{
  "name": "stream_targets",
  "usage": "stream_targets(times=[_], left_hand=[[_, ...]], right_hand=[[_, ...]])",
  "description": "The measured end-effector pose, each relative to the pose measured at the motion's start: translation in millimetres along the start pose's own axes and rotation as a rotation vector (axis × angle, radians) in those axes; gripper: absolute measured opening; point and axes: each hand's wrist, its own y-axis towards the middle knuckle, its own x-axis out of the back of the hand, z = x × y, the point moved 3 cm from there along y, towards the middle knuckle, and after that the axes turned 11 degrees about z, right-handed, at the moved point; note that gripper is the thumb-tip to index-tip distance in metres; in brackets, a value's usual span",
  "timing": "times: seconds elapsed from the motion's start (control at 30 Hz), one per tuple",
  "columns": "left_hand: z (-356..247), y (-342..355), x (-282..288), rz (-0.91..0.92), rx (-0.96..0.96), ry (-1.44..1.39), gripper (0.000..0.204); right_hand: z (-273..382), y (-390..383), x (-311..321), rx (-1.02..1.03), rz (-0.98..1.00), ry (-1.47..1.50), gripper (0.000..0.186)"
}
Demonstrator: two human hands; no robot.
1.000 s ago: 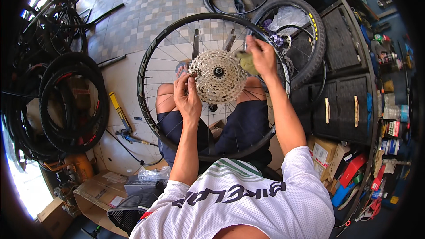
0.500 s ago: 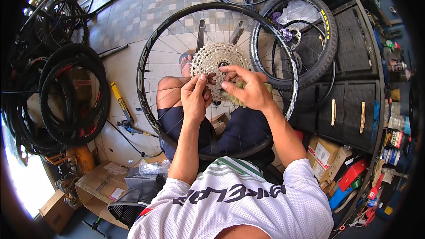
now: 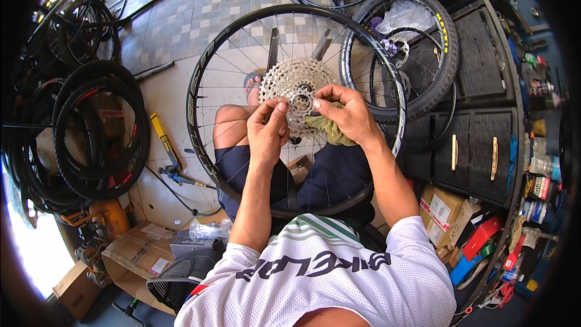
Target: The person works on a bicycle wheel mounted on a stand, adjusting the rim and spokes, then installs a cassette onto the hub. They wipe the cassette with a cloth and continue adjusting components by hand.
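Between my hands is a small silver sprocket (image 3: 301,104), pinched at its edge on both sides. My left hand (image 3: 267,132) grips its left edge with thumb and fingers, while my right hand (image 3: 350,115) has its right edge. A yellow-green rag (image 3: 331,130) hangs beneath the right palm; whether the lower fingers hold it is hidden. Behind the sprocket, a large silver cassette (image 3: 279,77) sits at the centre of a black-rimmed bicycle wheel (image 3: 200,60). That wheel lies across my lap, over my dark shorts.
At right, a wheel with a knobbly tyre (image 3: 452,63) leans by black drawers (image 3: 475,148). Several loose tyres (image 3: 142,139) hang at left. A yellow-handled tool (image 3: 162,132) and a hose (image 3: 175,192) lie on the tiles. Cardboard boxes (image 3: 134,248) stand lower left.
My right hand has shifted slightly right, its fingers drawn into a pinch on the sprocket's edge. The sprocket now faces up more plainly, and more of the rag shows below the hand.
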Motion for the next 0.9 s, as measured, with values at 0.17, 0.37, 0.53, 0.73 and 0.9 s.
stream_targets(times=[0.17, 0.37, 0.53, 0.73, 0.9], left_hand=[[0, -1, -5, 0.037, 0.055, -0.089, 0.010], [10, -4, -9, 0.128, 0.106, -0.182, 0.011], [11, -3, -8, 0.056, 0.117, -0.070, 0.013], [3, 1, -7, -0.097, 0.015, -0.038, 0.015], [-1, 1, -6, -0.126, 0.023, -0.043, 0.017]], right_hand=[[15, -8, -4, 0.098, 0.136, 0.147, 0.037], [12, -11, -20, 0.253, 0.301, 0.170, 0.065], [21, -10, -18, 0.330, 0.183, -0.180, 0.069], [38, 15, 15, 0.260, 0.004, -0.663, 0.060], [33, 39, 19, 0.173, 0.159, -0.813, 0.058]])
